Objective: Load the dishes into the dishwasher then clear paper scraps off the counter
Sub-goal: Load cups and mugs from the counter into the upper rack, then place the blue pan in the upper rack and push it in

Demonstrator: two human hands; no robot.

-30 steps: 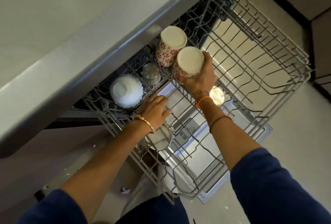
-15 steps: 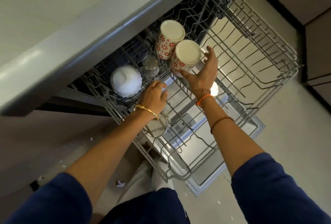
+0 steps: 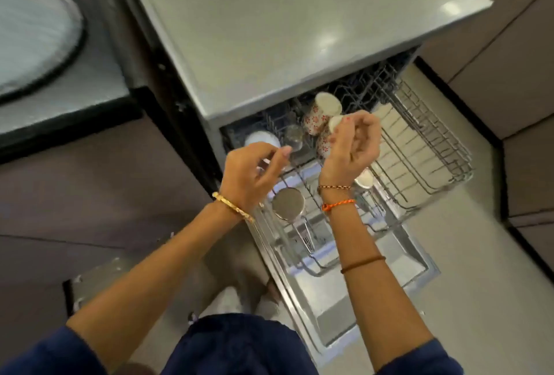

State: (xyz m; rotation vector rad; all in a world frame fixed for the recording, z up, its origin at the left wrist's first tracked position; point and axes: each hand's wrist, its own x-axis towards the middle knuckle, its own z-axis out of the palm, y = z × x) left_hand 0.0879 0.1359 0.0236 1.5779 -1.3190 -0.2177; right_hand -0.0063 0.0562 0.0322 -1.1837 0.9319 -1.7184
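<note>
The grey counter (image 3: 299,14) fills the top middle of the frame. Below it, right of the middle, the wire rack (image 3: 434,164) is pulled out of the dishwasher (image 3: 359,299). In the rack sit 2 upside-down flowered cups (image 3: 322,113), a white bowl (image 3: 260,138) to their left, and a round steel cup (image 3: 288,204) lower down. The left hand (image 3: 250,175) and right hand (image 3: 353,140) float above the rack, fingers loosely bent, holding nothing.

glossy counter (image 3: 299,29), metal wire rack (image 3: 425,158)
</note>
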